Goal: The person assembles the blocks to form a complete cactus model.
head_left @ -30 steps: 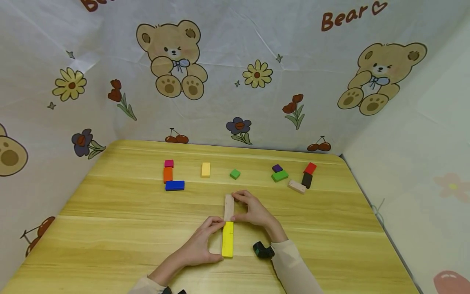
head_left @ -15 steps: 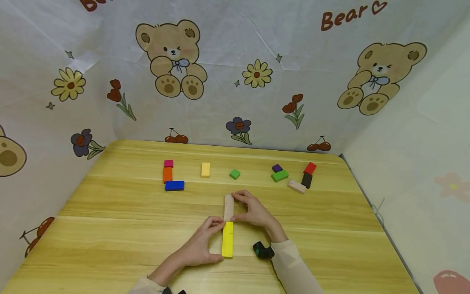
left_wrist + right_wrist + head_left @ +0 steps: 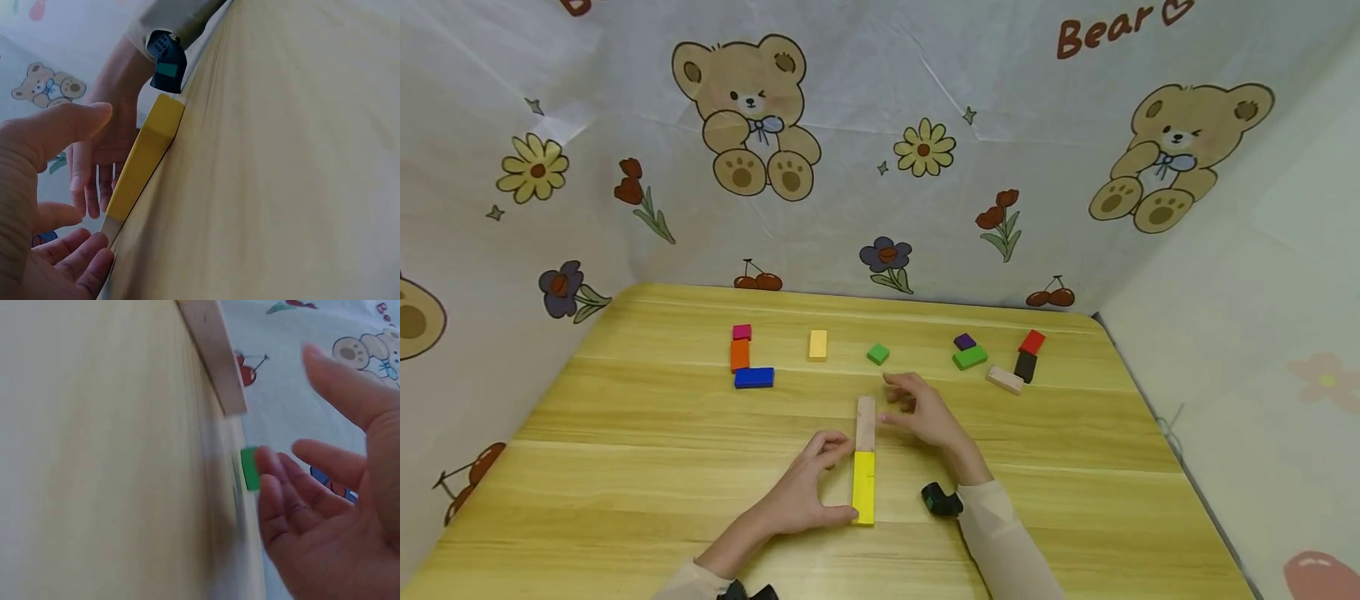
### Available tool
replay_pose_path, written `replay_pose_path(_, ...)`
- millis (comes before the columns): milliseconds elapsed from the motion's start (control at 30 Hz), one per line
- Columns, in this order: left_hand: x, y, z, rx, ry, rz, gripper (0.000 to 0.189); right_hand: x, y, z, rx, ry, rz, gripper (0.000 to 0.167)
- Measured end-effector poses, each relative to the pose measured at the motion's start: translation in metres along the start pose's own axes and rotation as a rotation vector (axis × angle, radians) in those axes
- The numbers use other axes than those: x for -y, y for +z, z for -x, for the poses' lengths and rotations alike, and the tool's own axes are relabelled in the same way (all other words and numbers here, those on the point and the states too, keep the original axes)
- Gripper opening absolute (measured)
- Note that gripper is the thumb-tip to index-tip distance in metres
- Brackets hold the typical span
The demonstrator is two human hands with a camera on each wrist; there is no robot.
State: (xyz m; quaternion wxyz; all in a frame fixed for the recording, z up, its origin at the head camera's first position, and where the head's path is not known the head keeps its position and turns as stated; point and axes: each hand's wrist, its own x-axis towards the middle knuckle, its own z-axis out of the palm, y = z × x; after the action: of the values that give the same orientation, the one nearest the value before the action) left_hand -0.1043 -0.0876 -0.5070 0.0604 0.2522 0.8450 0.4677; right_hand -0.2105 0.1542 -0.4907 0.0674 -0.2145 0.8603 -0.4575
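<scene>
A long yellow block (image 3: 863, 487) and a pale wooden block (image 3: 866, 423) lie end to end in a straight line on the table, the pale one farther away. To their left is my left hand (image 3: 797, 492), thumb and fingers spread; the left wrist view shows the thumb lifted away from the yellow block (image 3: 147, 153). Across from it, my right hand (image 3: 925, 414) hovers beside the pale block with relaxed fingers and nothing in them. A gap separates that hand from the pale block (image 3: 215, 356) in the right wrist view.
At the back left of the wooden table (image 3: 625, 467) are pink, orange and blue (image 3: 754, 378) blocks. A cream block (image 3: 817, 346) and a small green block (image 3: 877, 354) sit mid-back. Purple, green, red, black and pale (image 3: 1004, 379) blocks are at back right, before a bear-print cloth (image 3: 842, 75).
Both hands have let go of the blocks. My right hand has moved slightly away to the right; the left hand's fingers have loosened and lifted. The two blocks stay in line.
</scene>
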Motion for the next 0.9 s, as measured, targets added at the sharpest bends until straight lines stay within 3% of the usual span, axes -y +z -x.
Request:
replay_pose_path(100,0.007,-0.014,-0.010,-0.034,0.038,-0.068,0.090,0.004,-0.008,-0.022,-0.117,0.017,-0.012,0.058)
replay_pose_path(200,0.013,-0.025,-0.022,-0.022,0.085,-0.161,0.090,0.006,-0.011,-0.045,-0.206,0.079,-0.021,0.054)
replay_pose_path(467,0.020,-0.040,-0.036,0.087,0.116,-0.278,0.082,0.008,-0.007,-0.093,-0.228,0.159,-0.015,0.053)
replay_pose_path(633,0.015,-0.030,-0.039,0.083,0.113,-0.281,0.080,0.005,-0.011,-0.097,-0.228,0.161,0.008,0.051)
replay_pose_path(800,0.014,-0.004,-0.034,0.071,0.117,-0.313,0.080,-0.008,-0.007,-0.083,-0.224,0.181,0.051,0.041)
replay_pose_path(900,0.014,0.004,-0.026,0.056,0.123,-0.337,0.079,-0.013,0.000,-0.074,-0.226,0.168,0.057,0.036)
